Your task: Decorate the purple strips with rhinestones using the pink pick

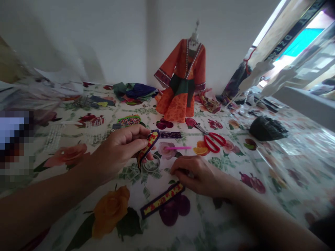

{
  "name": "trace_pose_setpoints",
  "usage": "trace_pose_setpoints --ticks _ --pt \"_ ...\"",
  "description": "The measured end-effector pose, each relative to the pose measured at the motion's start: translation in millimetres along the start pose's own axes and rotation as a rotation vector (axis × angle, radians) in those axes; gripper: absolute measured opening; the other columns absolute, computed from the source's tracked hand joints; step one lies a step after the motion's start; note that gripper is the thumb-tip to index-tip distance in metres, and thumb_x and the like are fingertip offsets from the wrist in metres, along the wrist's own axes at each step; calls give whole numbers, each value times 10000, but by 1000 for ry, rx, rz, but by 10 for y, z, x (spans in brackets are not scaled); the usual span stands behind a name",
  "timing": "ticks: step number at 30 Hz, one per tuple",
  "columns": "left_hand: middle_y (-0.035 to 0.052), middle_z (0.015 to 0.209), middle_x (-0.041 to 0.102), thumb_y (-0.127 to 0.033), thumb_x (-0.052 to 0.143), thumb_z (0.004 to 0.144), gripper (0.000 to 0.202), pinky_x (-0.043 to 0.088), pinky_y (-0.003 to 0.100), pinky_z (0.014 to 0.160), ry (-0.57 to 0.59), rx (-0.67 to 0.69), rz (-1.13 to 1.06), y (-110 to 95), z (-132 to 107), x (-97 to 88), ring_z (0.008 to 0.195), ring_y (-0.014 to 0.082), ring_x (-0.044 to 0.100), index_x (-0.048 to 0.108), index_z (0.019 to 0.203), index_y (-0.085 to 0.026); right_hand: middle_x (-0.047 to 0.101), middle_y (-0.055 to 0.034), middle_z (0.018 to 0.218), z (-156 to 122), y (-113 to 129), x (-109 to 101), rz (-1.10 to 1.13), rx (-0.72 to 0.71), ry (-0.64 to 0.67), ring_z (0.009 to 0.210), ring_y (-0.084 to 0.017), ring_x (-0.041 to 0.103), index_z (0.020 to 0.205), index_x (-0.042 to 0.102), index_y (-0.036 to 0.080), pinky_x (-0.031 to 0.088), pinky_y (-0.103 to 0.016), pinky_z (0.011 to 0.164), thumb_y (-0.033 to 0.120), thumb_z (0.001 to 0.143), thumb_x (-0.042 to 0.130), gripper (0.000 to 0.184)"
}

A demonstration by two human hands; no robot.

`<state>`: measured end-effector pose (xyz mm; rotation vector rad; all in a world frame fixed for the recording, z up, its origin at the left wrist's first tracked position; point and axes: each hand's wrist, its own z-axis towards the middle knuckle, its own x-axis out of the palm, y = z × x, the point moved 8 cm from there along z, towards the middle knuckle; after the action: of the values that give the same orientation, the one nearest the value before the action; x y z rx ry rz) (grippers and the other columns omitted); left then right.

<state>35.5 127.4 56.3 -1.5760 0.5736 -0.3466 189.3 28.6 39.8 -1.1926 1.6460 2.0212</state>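
Observation:
My left hand (125,144) pinches a patterned fabric strip (150,143), yellow and red with a dark border. The strip bends and its lower end hangs down. My right hand (195,174) is closed, thumb against curled fingers, and I cannot make out what they hold, if anything. Just below it, a second fabric strip (163,199) in the same pattern lies flat and slanted on the tablecloth. Between my hands sits a clear ring (151,164), like a tape roll, partly covered by the left fingers. Behind lies a dark strip (172,135) edged with small shiny studs.
Red-handled scissors (214,141) and a pink stick (179,148) lie beyond my right hand. A dish of coloured beads (129,120) is farther left. A small orange robe on a stand (183,87) rises at the back. A black bundle (268,128) sits at right.

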Motion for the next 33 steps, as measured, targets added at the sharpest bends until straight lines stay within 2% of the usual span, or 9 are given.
trace_pose_setpoints --ticks 5,11,16,19,25,31,33 --pt "-43 618 685 -275 643 878 130 477 165 447 98 -70 -32 72 -34 111 529 111 634 607 977 -200 730 -44 909 14 1 0 0 -1 -11 737 -133 623 991 723 176 461 -252 684 127 957 571 163" --pt "-61 576 700 -276 607 912 126 450 157 419 130 -74 21 138 -75 162 415 79 564 582 1022 -218 708 -31 889 24 54 -16 16 -37 -36 731 -132 613 983 715 177 479 -255 699 106 952 578 158" --pt "-74 547 668 -312 611 885 173 462 166 404 153 -75 35 90 -111 223 429 102 609 556 1020 -218 685 -81 1031 49 193 48 11 -153 -25 926 -193 641 1175 696 174 529 -316 825 131 986 562 236" --pt "-74 537 651 -333 607 857 191 473 171 400 160 -88 35 62 -134 255 441 114 626 546 993 -214 662 -109 1085 63 246 109 -41 -177 11 986 -224 628 1238 689 176 534 -355 857 143 995 551 282" --pt "-89 559 627 -329 602 877 187 465 165 385 175 -71 36 91 -127 278 438 113 633 548 1012 -212 633 -113 1003 89 296 132 -117 -180 24 933 -233 595 1113 731 138 533 -367 834 140 988 532 235" --pt "-52 690 660 -333 594 910 174 516 197 413 168 -63 82 97 -142 268 503 141 688 572 1019 -200 633 -124 1039 99 266 148 -123 -180 2 970 -241 606 1037 712 139 539 -385 873 135 984 538 182" --pt "-47 680 655 -337 588 911 164 518 202 413 169 -51 104 85 -148 272 504 151 694 578 1003 -202 642 -130 1065 99 248 156 -128 -172 1 1003 -252 612 1035 701 147 541 -401 895 156 999 537 168"
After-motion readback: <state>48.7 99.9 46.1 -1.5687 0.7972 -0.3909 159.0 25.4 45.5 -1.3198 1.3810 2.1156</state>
